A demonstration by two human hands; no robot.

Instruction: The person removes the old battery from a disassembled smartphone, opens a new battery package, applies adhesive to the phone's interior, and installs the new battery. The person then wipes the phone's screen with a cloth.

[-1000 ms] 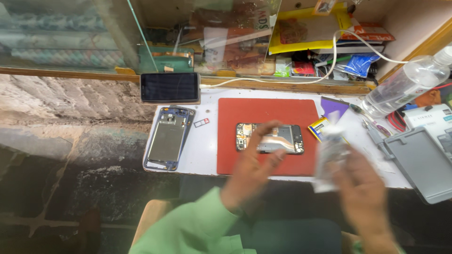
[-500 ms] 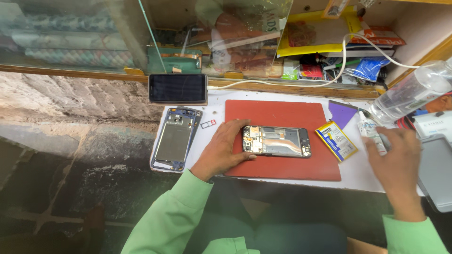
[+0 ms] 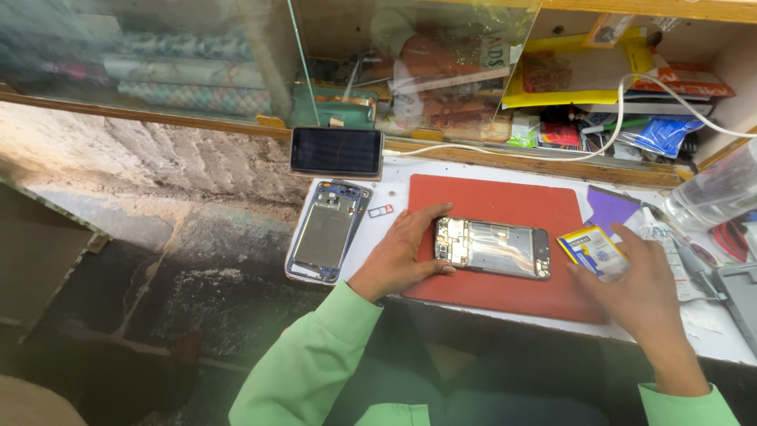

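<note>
A dark phone screen [image 3: 336,151] stands up at the back of the table, long and flat, black all over. A small yellow and blue packet [image 3: 593,251] lies beside the red mat [image 3: 505,207], under the right hand [image 3: 643,292]. A blue packet [image 3: 661,134] sits on the shelf.

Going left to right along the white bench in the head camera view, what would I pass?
Blue phone frame → small card tray → left hand → opened phone on the red mat → yellow-and-blue packet → right hand → clear plastic bottle.
</note>
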